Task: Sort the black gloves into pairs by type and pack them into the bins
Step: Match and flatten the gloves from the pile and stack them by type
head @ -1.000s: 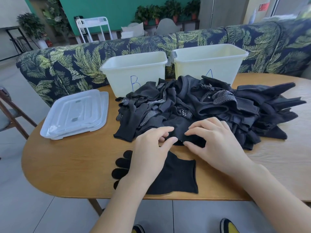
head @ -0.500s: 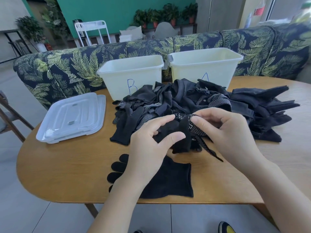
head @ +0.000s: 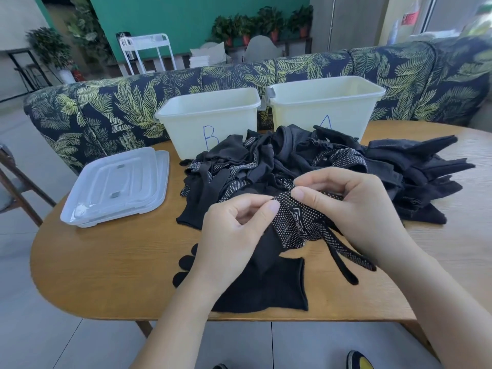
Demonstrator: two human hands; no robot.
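Since half a second ago: dotted glove [head: 300, 222] lifted clear of the pile and opened out between both hands; a second ago both hands lay low on the pile's near edge.

Left hand [head: 234, 233] pinches the glove's upper corner, thumb and forefinger closed on the fabric, other fingers curled. Right hand [head: 354, 206] pinches the same top edge just beside it, thumb tip on the dotted face. Glove held at frame centre, above the desk [head: 106, 262]. Its long axis runs from the pinch down toward lower right, finger sleeves dangling free.

Plain glove [head: 266, 288] lies flat on the desk directly below, cuff toward the right, fingertips poking out left of the left wrist. Glove pile [head: 319, 166] just behind the hands.

Bin B [head: 210, 121] upper centre-left, bin A [head: 327, 102] upper centre-right, both beyond the pile. Judgement: dotted type does not match the plain one below; a mate must be sought in the pile, nearer the right hand.
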